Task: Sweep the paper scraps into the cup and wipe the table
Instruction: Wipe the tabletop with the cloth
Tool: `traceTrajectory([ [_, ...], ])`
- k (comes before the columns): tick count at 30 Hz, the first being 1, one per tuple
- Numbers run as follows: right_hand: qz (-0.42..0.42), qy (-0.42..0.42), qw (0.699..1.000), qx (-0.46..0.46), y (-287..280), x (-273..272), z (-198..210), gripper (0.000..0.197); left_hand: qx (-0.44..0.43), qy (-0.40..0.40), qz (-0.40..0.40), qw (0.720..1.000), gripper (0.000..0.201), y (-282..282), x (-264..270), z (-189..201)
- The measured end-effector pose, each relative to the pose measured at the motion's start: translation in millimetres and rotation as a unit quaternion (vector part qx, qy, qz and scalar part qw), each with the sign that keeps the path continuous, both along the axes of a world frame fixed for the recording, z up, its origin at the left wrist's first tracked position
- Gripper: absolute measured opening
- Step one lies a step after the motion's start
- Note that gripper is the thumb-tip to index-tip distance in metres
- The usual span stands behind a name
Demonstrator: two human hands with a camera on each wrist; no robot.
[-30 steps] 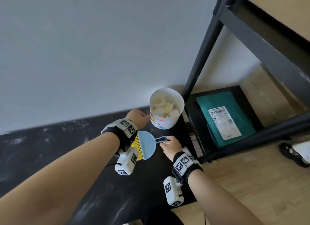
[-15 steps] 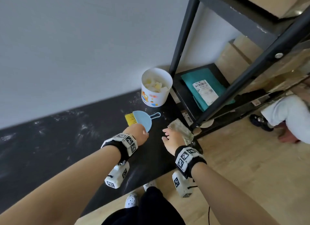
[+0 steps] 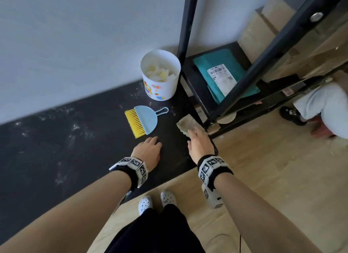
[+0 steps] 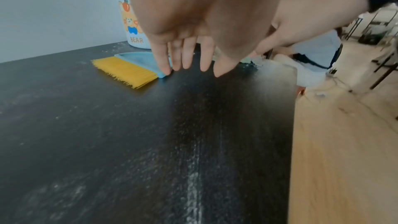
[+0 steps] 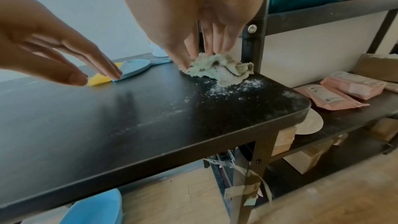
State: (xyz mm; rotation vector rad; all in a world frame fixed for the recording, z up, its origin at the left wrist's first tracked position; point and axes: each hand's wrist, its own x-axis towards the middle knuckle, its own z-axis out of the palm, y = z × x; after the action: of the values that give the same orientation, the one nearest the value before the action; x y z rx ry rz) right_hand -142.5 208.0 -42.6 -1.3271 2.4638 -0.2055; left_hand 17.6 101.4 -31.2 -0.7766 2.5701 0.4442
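Observation:
A white bear-print cup [image 3: 160, 86] holding paper scraps [image 3: 160, 73] stands at the table's back right corner, against the wall. A blue dustpan [image 3: 146, 118] with a yellow brush [image 3: 134, 123] lies flat on the black table [image 3: 56, 149] in front of it, held by nobody. My left hand [image 3: 148, 149] hovers just in front of the dustpan, fingers [image 4: 185, 57] straight and empty. My right hand [image 3: 199, 141] lies over a crumpled greenish rag [image 5: 219, 71] near the table's right edge, its straight fingertips touching the rag. White powder [image 5: 228, 89] is scattered beside the rag.
A black metal shelf rack [image 3: 244, 79] stands right beside the table, with a teal parcel [image 3: 222, 73] and pink packets [image 5: 344, 89] on its shelves. Pale dust streaks [image 3: 75, 130] mark the tabletop's left part. Another person [image 3: 323, 103] crouches on the wooden floor at the right.
Both hands have let go of the dustpan and brush, which now lie on the table. The left hand drew back; the right hand moved onto the rag.

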Motion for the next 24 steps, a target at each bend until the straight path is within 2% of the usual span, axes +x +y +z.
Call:
traceTrajectory([
  [4,0.063,0.027,0.998,0.017,-12.6,-16.6,-13.5,0.057,-0.005,-0.002,0.001,1.000,0.048,-0.4,2.4,-5.5],
  [10,0.099,0.004,0.992,0.074,-20.0,-26.6,-22.9,0.056,-0.013,0.008,-0.047,0.999,0.051,7.1,5.6,-10.2],
  [13,0.116,0.022,0.990,0.077,-21.1,-29.8,-15.2,0.053,-0.014,0.008,-0.026,1.000,0.052,9.5,11.8,-9.9],
  [18,0.096,0.008,0.991,0.094,-25.5,-15.3,11.8,0.033,-0.034,0.020,0.031,0.999,0.052,15.1,34.9,-0.4],
  [24,0.161,0.005,0.987,0.019,-42.4,38.8,33.5,0.033,-0.073,0.069,0.109,0.989,0.047,6.9,76.4,14.5],
])
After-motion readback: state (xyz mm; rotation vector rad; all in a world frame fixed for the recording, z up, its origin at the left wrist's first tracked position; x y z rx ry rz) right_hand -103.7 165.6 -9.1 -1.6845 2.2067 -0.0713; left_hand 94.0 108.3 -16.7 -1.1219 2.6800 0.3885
